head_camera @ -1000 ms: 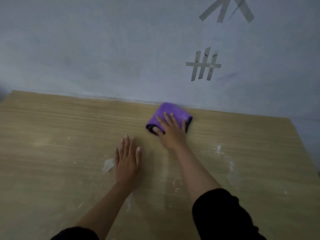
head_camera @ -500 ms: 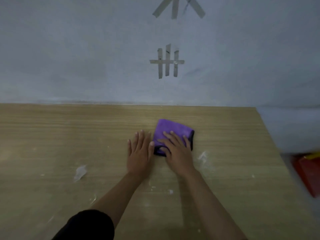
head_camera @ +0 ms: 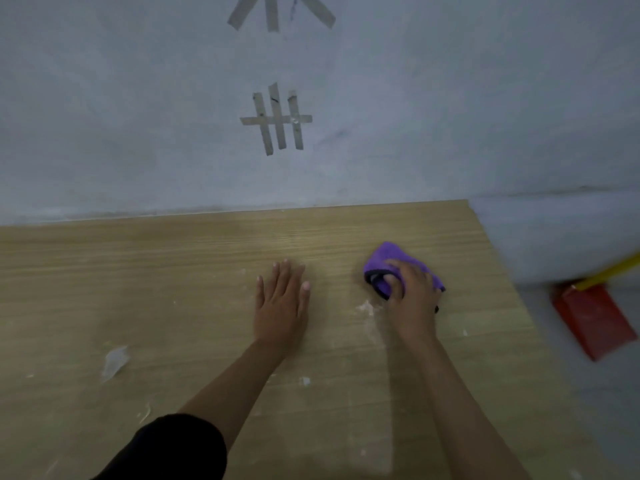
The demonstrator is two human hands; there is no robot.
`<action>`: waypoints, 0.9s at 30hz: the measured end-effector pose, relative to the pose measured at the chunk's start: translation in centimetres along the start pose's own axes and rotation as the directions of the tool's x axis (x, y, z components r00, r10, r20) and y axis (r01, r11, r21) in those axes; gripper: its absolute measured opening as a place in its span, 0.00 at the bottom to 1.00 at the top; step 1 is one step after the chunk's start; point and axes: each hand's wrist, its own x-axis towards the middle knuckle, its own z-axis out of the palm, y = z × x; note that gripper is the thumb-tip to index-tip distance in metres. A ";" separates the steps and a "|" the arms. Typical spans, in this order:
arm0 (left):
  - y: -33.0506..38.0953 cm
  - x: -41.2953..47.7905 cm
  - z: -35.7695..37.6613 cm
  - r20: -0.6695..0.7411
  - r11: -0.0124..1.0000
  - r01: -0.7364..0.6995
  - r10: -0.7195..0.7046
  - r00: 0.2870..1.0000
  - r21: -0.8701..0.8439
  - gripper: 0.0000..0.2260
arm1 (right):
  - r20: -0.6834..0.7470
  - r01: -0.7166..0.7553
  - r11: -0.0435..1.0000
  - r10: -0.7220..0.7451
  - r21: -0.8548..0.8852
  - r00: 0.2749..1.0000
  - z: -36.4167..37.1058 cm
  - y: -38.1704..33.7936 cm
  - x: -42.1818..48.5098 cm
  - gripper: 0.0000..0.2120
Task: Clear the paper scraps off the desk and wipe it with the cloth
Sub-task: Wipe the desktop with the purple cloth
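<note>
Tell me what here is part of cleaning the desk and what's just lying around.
Job: purple cloth gripped by right hand; left hand flat on desk; paper scrap; white crumbs near cloth.
Lying about: red dustpan beside desk; tape strips on wall.

You've got dim, flat light w/ soft shadows on the desk (head_camera: 138,271); red dustpan (head_camera: 595,320) blurs at rt edge.

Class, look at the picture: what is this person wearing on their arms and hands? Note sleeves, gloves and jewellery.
Both the left hand and the right hand are bare: no gloves, rings or watch show. A black sleeve covers the left arm from about the elbow up, leaving the forearm uncovered. The right arm shows no sleeve within the picture.
</note>
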 end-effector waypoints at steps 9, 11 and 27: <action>3.7 5.1 1.4 0.134 0.996 -0.084 0.082 0.987 0.008 0.21 | -0.106 -0.196 0.961 0.178 -0.197 0.978 -1.5 6.6 7.9 0.17; 4.0 5.9 1.7 0.163 0.996 -0.092 0.093 0.982 -0.015 0.21 | -0.005 -0.292 0.921 0.301 -0.258 0.954 -1.0 7.8 9.3 0.22; 2.3 4.5 1.8 -0.035 0.940 -0.037 0.027 0.999 -0.339 0.25 | 0.369 0.318 0.941 -0.337 0.113 0.866 3.7 -1.9 2.4 0.14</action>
